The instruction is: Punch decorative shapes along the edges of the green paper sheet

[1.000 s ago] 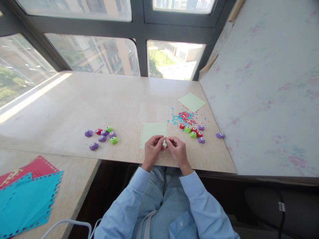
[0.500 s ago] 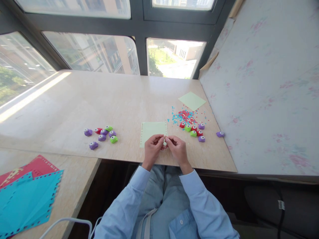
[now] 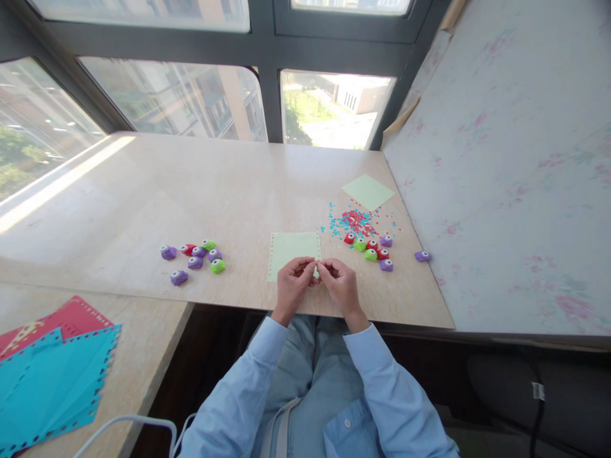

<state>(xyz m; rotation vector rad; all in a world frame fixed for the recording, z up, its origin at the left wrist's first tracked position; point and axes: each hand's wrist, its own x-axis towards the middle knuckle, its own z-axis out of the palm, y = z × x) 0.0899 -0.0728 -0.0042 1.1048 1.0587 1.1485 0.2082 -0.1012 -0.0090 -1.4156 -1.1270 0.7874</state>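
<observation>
Nothing has shifted but the view: left hand (image 3: pixel 292 282) and right hand (image 3: pixel 340 284) still pinch, fingers narrow, the green sheet's (image 3: pixel 292 248) 5 o'clock corner.

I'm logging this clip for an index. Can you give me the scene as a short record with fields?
setting: marble table by a window
left hand: fingertips meet the right's over the green sheet's near edge
right hand: same, pinched; what it holds is too small to tell
green sheet: flat, punched edges
punches: left cluster; right cluster
confetti: red and blue
</observation>
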